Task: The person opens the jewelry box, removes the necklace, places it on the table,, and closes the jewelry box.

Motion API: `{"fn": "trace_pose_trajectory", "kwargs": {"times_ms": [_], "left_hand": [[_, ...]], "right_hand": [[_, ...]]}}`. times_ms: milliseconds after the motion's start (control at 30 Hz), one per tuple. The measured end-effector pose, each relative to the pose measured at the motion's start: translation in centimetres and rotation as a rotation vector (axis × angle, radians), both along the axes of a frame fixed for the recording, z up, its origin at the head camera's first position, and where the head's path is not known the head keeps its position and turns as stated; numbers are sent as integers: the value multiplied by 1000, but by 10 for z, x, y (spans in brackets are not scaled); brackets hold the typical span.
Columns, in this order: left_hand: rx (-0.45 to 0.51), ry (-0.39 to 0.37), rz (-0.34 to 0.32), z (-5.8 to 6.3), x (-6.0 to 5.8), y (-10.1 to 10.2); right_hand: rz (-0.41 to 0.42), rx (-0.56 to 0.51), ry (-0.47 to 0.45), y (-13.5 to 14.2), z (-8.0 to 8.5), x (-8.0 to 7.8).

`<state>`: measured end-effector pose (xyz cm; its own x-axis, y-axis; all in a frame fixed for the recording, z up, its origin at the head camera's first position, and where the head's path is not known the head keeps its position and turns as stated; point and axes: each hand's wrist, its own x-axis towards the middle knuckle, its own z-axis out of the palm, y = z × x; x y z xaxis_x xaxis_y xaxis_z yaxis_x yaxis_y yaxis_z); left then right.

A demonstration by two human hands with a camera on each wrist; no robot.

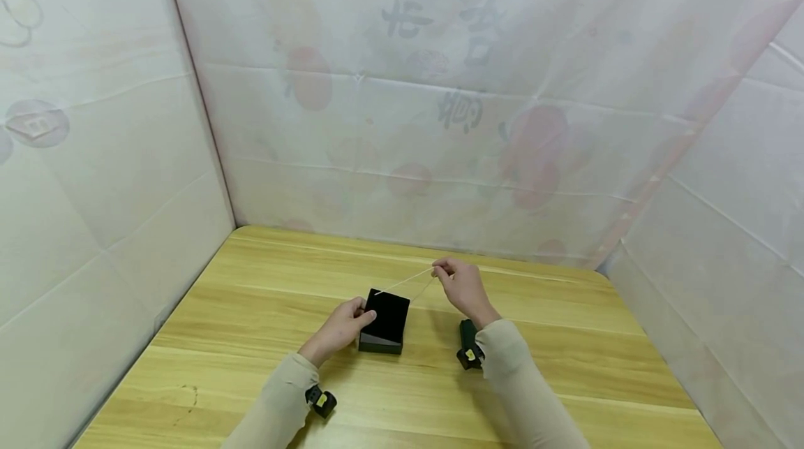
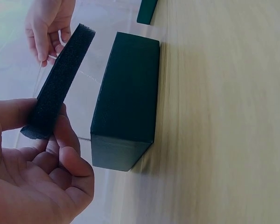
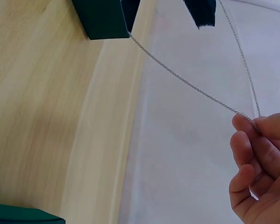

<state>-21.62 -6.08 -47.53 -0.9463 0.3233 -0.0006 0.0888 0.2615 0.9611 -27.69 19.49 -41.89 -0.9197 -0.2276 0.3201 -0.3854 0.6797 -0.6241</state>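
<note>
My left hand (image 1: 342,327) pinches a thin black foam pad (image 2: 60,81) by one edge, thumb on one face and fingers on the other. Beside the pad in the left wrist view stands a dark green box (image 2: 128,88); from the head, the pad overlaps it. Between the thumb and forefinger of my right hand (image 1: 463,288) is a silver twisted chain (image 3: 189,84), raised off the table to the right of the box. One strand runs down to the box's edge, the other up toward the pad. Inside the box is mostly hidden.
A second dark green box part (image 1: 467,334) lies on the wooden table (image 1: 251,323), under my right wrist. Pale printed cloth walls (image 1: 377,128) rise behind the table and along both sides. Each wrist carries a small black camera.
</note>
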Motion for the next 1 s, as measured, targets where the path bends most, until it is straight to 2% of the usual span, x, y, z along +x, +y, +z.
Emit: {"fn": "trace_pose_trajectory", "kwargs": {"times_ms": [333, 600, 1000], "left_hand": [[2, -1, -6, 3, 1, 0], [44, 0, -21, 5, 1, 1], [26, -2, -34, 4, -2, -1]], "right_hand": [[-3, -22, -39, 6, 4, -1], [28, -65, -23, 9, 4, -2], [-22, -50, -2, 6, 5, -2]]}}
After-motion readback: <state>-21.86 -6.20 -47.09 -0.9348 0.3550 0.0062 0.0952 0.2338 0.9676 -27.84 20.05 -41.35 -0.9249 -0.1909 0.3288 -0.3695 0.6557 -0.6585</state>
